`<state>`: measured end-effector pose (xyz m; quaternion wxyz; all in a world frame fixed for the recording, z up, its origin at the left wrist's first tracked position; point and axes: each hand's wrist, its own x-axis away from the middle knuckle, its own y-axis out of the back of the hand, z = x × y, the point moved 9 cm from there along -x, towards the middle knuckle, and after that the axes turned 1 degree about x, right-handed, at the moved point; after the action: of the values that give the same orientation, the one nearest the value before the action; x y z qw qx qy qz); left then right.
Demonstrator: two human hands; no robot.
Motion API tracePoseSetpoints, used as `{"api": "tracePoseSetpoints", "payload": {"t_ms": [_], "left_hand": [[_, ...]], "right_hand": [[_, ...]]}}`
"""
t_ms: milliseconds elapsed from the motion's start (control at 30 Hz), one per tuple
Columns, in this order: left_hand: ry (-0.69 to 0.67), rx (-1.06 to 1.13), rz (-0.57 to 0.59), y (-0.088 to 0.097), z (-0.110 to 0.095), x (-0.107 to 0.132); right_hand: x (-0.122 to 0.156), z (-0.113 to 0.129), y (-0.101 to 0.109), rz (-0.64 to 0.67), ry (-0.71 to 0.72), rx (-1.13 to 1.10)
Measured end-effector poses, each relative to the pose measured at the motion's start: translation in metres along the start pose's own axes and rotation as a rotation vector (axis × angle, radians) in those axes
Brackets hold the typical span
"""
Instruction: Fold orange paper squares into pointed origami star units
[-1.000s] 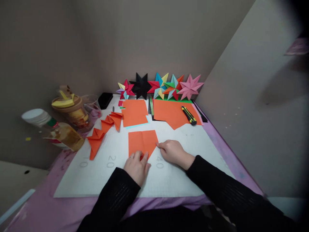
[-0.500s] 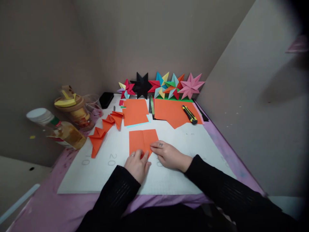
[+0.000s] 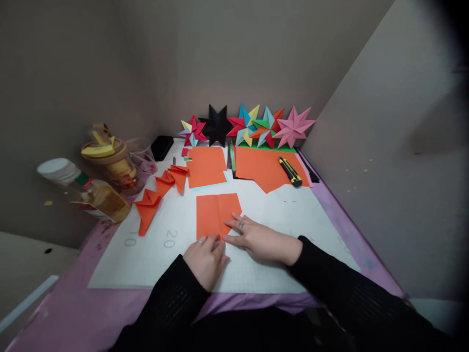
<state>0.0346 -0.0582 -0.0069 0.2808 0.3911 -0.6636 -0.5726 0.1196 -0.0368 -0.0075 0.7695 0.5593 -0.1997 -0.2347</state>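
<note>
The left hand (image 3: 205, 256) and right hand (image 3: 256, 237), grip wide and flat, pin the near corner of the orange sheet (image 3: 214, 212); uneven pressure could slide it, skewing the crease.

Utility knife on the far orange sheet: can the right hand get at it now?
Probably yes: the utility knife lies uncovered atop the orange sheet, with only bare white mat between it and the right hand.

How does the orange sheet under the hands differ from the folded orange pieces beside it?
The orange sheet is a broad, nearly flat square; the folded orange pieces are narrow and pointed. The left hand and right hand touch the sheet; the pieces lie untouched. Both are orange paper on the white mat.
</note>
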Motion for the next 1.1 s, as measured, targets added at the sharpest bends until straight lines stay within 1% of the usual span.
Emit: {"api": "tracePoseSetpoints", "payload": {"t_ms": [100, 167, 267, 367, 467, 533, 633, 700, 800, 867, 933, 1000, 1033, 1067, 1100], "left_hand": [[0.044, 0.046, -0.015, 0.001, 0.003, -0.004], [0.069, 0.040, -0.006, -0.001, 0.005, -0.009], [0.061, 0.007, 0.029, -0.008, 0.005, -0.016], [0.041, 0.016, 0.038, -0.011, 0.007, -0.017], [0.017, 0.041, 0.023, -0.009, 0.007, -0.014], [0.008, 0.044, 0.012, -0.006, 0.007, -0.012], [-0.002, 0.046, 0.005, -0.002, 0.007, -0.009], [-0.010, 0.048, 0.002, -0.001, 0.006, -0.007], [-0.024, 0.045, -0.001, -0.001, 0.005, -0.008], [-0.025, 0.051, -0.007, 0.001, 0.005, -0.013], [-0.019, 0.082, -0.025, 0.005, 0.006, -0.016], [-0.048, 0.203, -0.058, 0.011, 0.004, -0.008], [-0.073, 0.287, -0.081, 0.013, 0.002, 0.004], [-0.120, 0.424, -0.082, 0.014, -0.002, 0.021], [-0.128, 0.517, -0.079, 0.011, -0.004, 0.042]], "right_hand": [[0.000, 0.000, 0.000, -0.004, 0.001, -0.059], [-0.001, 0.000, 0.000, -0.006, -0.004, -0.101], [0.000, -0.003, -0.001, 0.019, -0.013, -0.168], [0.003, -0.007, 0.000, 0.044, -0.009, -0.253], [0.005, -0.014, 0.009, 0.003, -0.052, -0.329], [0.005, -0.015, 0.011, -0.012, -0.079, -0.331], [0.004, -0.009, 0.005, 0.015, -0.067, -0.240], [0.003, -0.010, 0.001, 0.014, -0.097, -0.150], [0.005, -0.030, 0.001, -0.005, -0.252, 0.001], [0.008, -0.048, 0.007, -0.031, -0.372, 0.113], [0.010, -0.062, 0.013, -0.082, -0.439, 0.197], [0.011, -0.069, 0.017, -0.156, -0.433, 0.203], [0.011, -0.072, 0.018, -0.209, -0.415, 0.174], [0.012, -0.075, 0.020, -0.286, -0.410, 0.131], [0.014, -0.079, 0.023, -0.369, -0.416, 0.083]]}}
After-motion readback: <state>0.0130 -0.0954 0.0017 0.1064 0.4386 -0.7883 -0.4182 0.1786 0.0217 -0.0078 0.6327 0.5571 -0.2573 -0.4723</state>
